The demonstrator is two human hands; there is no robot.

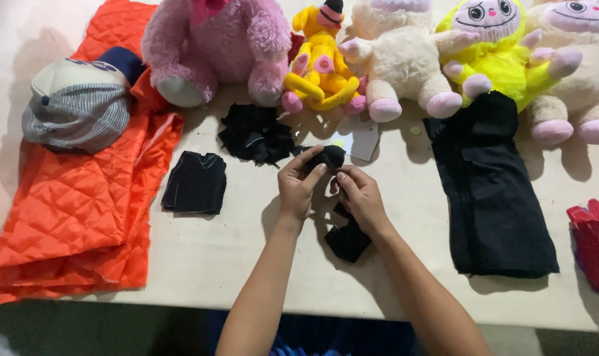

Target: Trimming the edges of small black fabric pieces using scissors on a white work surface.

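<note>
Both hands (332, 188) pinch black cloth (328, 157), mid-table.

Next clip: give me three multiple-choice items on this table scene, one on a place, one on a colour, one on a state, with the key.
1. Where does the cap lie?
A. on the quilted fabric
B. on the black cloth stack
C. on a plush toy

2. What colour is the quilted fabric?
A. green
B. orange
C. white

3. What are the two hands doing?
A. resting flat on the table
B. both gripping a black fabric piece
C. lifting the pink plush

Key: 1 A, the cap sits on the fabric's upper left part; 2 B, it is bright orange; 3 B, the left hand and right hand pinch the black piece between them.
</note>
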